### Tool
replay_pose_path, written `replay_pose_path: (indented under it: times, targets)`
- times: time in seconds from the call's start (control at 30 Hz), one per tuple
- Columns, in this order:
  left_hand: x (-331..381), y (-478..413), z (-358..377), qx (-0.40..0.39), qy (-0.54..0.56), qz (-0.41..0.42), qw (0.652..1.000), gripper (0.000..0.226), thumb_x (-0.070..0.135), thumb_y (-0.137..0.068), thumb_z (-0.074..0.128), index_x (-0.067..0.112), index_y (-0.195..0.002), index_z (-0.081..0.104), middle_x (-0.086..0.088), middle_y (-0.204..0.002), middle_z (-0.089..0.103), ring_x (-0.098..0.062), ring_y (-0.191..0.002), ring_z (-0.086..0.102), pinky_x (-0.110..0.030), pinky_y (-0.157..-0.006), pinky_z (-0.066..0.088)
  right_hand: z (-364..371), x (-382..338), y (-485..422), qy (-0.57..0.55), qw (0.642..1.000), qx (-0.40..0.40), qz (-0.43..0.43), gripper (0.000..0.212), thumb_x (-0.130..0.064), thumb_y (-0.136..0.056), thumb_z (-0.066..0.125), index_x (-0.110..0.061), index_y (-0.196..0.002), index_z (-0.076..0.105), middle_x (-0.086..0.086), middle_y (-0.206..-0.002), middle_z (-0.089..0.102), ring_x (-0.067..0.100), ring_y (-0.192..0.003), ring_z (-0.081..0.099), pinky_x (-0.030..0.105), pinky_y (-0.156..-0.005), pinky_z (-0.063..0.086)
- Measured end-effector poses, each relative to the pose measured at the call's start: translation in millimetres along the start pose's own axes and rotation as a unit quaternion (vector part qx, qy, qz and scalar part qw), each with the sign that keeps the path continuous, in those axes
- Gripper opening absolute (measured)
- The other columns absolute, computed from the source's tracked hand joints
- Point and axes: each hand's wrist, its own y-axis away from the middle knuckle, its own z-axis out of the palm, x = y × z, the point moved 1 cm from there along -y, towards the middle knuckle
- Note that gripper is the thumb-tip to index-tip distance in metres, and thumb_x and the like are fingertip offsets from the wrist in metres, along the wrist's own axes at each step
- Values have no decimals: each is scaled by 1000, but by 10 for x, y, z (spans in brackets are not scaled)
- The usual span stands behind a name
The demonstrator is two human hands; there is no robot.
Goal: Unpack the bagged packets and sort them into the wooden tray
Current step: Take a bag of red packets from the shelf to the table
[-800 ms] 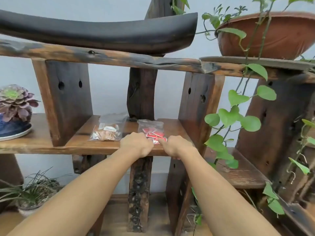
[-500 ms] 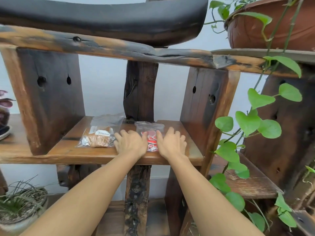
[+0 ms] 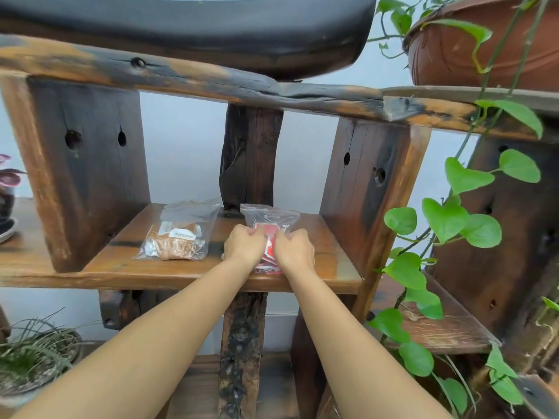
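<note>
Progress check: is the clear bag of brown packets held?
No, the left hand and right hand grip the clear bag of red packets.

The left hand (image 3: 243, 247) and right hand (image 3: 295, 251) hide most of the red bag (image 3: 272, 217). Label (image 3: 183, 234) print illegible. Pot (image 3: 484, 52) and succulent (image 3: 7, 178) cropped by the edges.

Your clear bag of red packets (image 3: 272, 217) lies flat just before the dark post (image 3: 248, 158), and your clear bag of brown packets (image 3: 178, 240) lies flat left of it.
</note>
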Motion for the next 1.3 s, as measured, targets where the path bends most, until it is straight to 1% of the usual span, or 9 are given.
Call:
replay_pose_path:
  times: [0.13, 0.23, 0.43, 0.6, 0.73, 0.87, 1.0, 1.1, 1.3]
  targets:
    - [14, 313, -91, 17, 197, -7, 980, 38, 49, -82, 66, 12, -85, 65, -14, -88, 74, -28, -79, 72, -42, -74, 60, -68, 55, 244, -224, 974, -37, 20, 15, -20, -94, 58, -20, -107, 50, 5, -105, 64, 19, -90, 67, 35, -74, 59]
    - [-23, 516, -165, -12, 274, -35, 961, 53, 52, -79, 74, 9, -108, 64, -9, -93, 75, -23, -75, 75, -36, -64, 61, -204, 135, 488, -341, 937, -64, 34, 33, -12, -90, 66, -18, -118, 49, 3, -104, 67, 15, -83, 70, 29, -65, 58]
    - [-137, 1142, -256, -37, 98, 76, 992, 38, 49, -99, 46, 17, -94, 67, -4, -88, 74, -21, -82, 72, -44, -81, 59, -361, 396, 925, -378, 919, -101, 42, 21, -18, -90, 67, -18, -111, 69, 6, -98, 76, 23, -87, 76, 42, -81, 62]
    - [-241, 1734, -268, -22, 21, 178, 984, 41, 50, -102, 30, 23, -117, 58, 5, -103, 66, -13, -93, 62, -28, -75, 43, -492, 611, 1317, -410, 906, -104, 25, 32, -27, -94, 64, -28, -126, 62, 2, -113, 73, 21, -100, 72, 47, -90, 59]
    - [-330, 2164, -269, 1, -1, 206, 979, 50, 56, -99, 25, 23, -127, 51, 8, -107, 63, -7, -89, 60, -15, -63, 38, -619, 711, 1644, -523, 846, -104, 29, 29, -22, -97, 60, -21, -126, 62, 5, -109, 74, 24, -102, 71, 46, -96, 55]
    - [-317, 2469, -309, 40, 46, 200, 978, 43, 51, -101, 32, 19, -116, 55, 5, -100, 66, -4, -80, 61, -7, -59, 36, -741, 761, 2024, -549, 833, -67, 13, 35, -27, -98, 57, -9, -128, 59, 10, -103, 69, 22, -95, 67, 46, -97, 51]
    - [-335, 2631, -259, 12, 58, 252, 966, 46, 57, -99, 29, 22, -106, 58, 4, -91, 68, -14, -84, 66, -25, -64, 49, -897, 838, 2262, -522, 853, -17, 2, 22, -38, -95, 58, -23, -104, 69, 11, -103, 71, 28, -101, 68, 50, -103, 48]
    - [-442, 2841, -116, -38, 70, 275, 958, 49, 57, -98, 28, 20, -99, 59, 1, -87, 67, -23, -84, 66, -42, -76, 54, -1084, 1025, 2498, -482, 874, 57, 25, 22, -42, -91, 59, -26, -98, 71, 10, -104, 72, 30, -104, 68, 51, -104, 48]
    - [-835, 3842, 348, -210, 24, 263, 941, 39, 44, -101, 32, 20, -75, 49, -13, -82, 68, -36, -85, 63, -42, -72, 47, -1544, 1820, 3400, -397, 879, 224, 139, 27, -46, -90, 54, -26, -87, 72, 7, -96, 75, 29, -100, 71, 53, -101, 51]
